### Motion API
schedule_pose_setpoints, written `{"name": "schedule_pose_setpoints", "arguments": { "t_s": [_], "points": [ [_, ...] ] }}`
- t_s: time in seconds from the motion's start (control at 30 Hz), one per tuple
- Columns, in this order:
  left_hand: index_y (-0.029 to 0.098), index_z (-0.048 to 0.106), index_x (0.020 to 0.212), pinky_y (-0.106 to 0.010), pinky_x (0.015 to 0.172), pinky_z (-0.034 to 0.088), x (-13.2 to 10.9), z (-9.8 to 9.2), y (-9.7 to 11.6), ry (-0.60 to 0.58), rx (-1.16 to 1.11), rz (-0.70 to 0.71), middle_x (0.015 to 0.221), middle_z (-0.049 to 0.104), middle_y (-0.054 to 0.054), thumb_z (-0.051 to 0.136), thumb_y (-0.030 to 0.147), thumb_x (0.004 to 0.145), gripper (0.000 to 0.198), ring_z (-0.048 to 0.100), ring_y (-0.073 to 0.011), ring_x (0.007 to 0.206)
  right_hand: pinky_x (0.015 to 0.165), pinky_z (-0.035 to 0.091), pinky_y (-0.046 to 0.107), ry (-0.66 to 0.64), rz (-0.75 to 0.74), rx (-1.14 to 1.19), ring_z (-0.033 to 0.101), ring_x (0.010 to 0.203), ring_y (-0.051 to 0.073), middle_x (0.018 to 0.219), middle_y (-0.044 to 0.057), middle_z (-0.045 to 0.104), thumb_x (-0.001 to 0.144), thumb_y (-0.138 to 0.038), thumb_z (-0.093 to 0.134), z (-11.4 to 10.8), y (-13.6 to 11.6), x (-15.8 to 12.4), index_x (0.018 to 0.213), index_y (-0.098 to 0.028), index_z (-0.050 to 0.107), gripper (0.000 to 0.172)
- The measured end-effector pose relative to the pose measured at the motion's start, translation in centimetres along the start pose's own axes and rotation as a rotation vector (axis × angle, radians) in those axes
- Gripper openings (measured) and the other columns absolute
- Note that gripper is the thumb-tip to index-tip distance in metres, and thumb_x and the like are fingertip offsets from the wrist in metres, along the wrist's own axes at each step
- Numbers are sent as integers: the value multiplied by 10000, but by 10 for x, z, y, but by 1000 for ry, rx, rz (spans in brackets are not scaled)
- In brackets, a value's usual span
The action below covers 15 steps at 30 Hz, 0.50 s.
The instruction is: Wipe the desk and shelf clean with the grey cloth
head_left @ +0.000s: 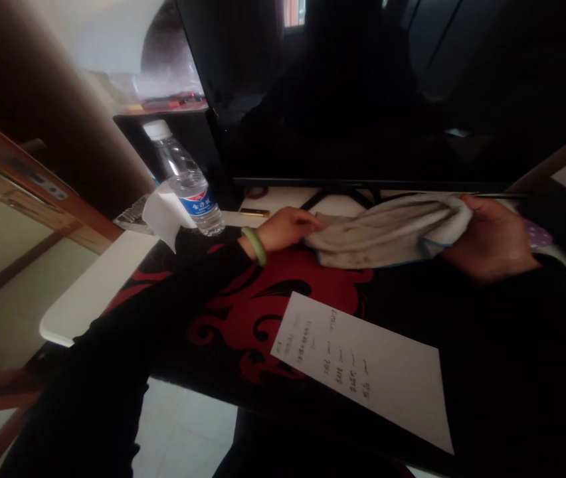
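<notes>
Cloth (387,232), greyish with a blue edge, stretched between two hands over the desk (263,312) in the head view; can't tell if its underside touches. Left hand (285,229): fingers pinched on the cloth's left end, tips partly lost in folds. Right hand (499,242): holding the right end, thumb on top, other fingers mostly hidden behind fabric, blurry. Right sleeve blends into dark surroundings. Writing on the white sheet (377,378) too small to read; screen (363,86) cut off at top; purple spotted item (539,234) half covered by right hand, unidentifiable. Counts: one cloth, two hands, one pale green bracelet (254,245) on left wrist, one written sheet below the cloth, one white-capped bottle (193,179) with blue-and-red label, one white paper piece (163,216) beside it, one screen, one spotted item.
</notes>
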<state>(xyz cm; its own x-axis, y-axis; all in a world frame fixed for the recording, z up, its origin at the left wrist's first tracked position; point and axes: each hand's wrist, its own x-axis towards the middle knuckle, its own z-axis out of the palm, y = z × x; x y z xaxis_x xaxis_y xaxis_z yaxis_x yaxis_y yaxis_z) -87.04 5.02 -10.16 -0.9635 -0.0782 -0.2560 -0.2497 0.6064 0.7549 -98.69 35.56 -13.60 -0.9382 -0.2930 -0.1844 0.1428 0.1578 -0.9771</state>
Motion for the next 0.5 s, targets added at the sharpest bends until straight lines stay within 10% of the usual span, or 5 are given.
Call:
{"name": "schedule_pose_setpoints", "arguments": {
  "t_s": [0.1, 0.2, 0.3, 0.5],
  "points": [
    [181, 825, 1208, -444, 1064, 581, 7, 21, 6, 112, 469, 294, 1344, 744, -140, 706, 192, 985, 253, 693, -315, 1260, 1125, 574, 557, -25, 106, 3, 713, 1302, 373, 1361, 90, 785, 956, -536, 564, 9, 11, 2, 1158, -323, 767, 357],
    [156, 782, 1327, -530, 1240, 473, 19, 46, 17, 179, 680, 512, 1629, 581, -180, 683, 252, 1016, 340, 521, -374, 1516, 1169, 531, 579, -57, -97, -536, 693, 1306, 397, 1379, 141, 759, 953, -522, 613, 24, 20, 12, 1299, -279, 732, 440],
    [136, 786, 1308, -518, 1239, 457, 29, 66, 33, 148, 778, 625, 1561, 628, -189, 618, 269, 1060, 329, 530, -371, 1496, 1099, 542, 613, -107, -283, -1067, 708, 1264, 432, 1344, 223, 753, 1058, -477, 453, 39, 18, 26, 1383, -200, 694, 491],
    [92, 791, 1251, -519, 1135, 506, 48, 84, 55, 104, 866, 615, 1403, 708, -224, 491, 189, 1098, 351, 620, -383, 1361, 947, 524, 486, -243, -119, -1360, 730, 1235, 433, 1330, 277, 766, 1138, -395, 367, 55, -4, 59, 1444, -145, 665, 495]
  ]
}}
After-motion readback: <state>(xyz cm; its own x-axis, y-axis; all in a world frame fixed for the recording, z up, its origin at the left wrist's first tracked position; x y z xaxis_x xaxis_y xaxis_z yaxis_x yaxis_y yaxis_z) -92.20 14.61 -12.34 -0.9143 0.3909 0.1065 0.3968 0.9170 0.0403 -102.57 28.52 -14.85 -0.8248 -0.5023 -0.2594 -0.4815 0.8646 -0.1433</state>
